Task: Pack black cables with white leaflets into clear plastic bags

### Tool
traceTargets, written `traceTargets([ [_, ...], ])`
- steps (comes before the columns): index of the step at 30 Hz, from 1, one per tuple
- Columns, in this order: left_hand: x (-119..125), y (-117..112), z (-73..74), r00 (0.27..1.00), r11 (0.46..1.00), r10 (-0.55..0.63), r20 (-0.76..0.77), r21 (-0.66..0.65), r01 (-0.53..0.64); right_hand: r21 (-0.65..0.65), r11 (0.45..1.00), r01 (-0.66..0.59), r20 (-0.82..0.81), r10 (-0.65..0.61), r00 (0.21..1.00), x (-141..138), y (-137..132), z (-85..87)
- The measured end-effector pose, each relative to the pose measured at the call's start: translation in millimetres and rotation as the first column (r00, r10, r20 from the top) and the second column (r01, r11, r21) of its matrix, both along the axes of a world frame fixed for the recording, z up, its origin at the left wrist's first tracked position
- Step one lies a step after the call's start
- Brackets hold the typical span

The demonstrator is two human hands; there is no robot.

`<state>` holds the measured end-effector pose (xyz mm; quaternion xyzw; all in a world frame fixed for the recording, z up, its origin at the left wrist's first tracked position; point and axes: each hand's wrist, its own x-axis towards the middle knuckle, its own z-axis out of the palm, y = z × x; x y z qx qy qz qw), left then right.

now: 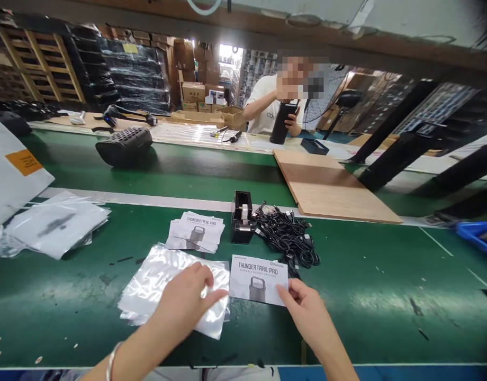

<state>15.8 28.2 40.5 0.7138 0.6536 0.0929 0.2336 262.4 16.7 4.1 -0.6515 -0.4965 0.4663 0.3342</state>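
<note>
My right hand point(309, 309) pinches the right edge of a printed leaflet point(247, 272) reading "THUNDERTRAIL PRO", with a speaker pictured on it. My left hand point(190, 293) is over a pile of clear plastic bags point(148, 278), thumb apart from the bent fingers, and nothing shows in its grasp. Behind the bags lies a stack of matching leaflets point(194, 233). A black tape dispenser point(242, 217) stands to the right of that stack. Beside it is a tangled heap of black cables point(289, 235), partly hidden by the held leaflet.
More bagged items point(59, 222) lie at the left near a white sack with an orange label point(24, 162). A black speaker point(124, 145) rests on the far green belt. Right of it is a wooden board point(334, 185). Across the line, a person point(263, 100) holds a black cylindrical speaker point(281, 123).
</note>
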Motion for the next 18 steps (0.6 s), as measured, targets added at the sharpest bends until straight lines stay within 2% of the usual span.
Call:
traceTargets([
  [4,20,-13,-13.3,0.996,0.997,-0.013,-0.084,-0.071,0.007,-0.027,0.999,-0.036,0.021,0.036,0.999,7,-10,4.4],
  [8,15,-13,-17.4,0.999,0.999,-0.012,-0.05,-0.045,0.01,-0.101,0.995,-0.022,-0.123,0.01,0.992,3,-19,10.6],
  [13,8,-19,-24.4,0.999,0.997,0.038,-0.038,0.07,-0.035,-0.146,0.989,0.029,-0.242,-0.064,0.968,-2,-26,3.3],
  [18,3,-17,-23.4,0.999,0.999,0.035,-0.013,0.021,-0.034,-0.148,0.986,0.075,-0.274,-0.114,0.955,-12,-29,2.7],
])
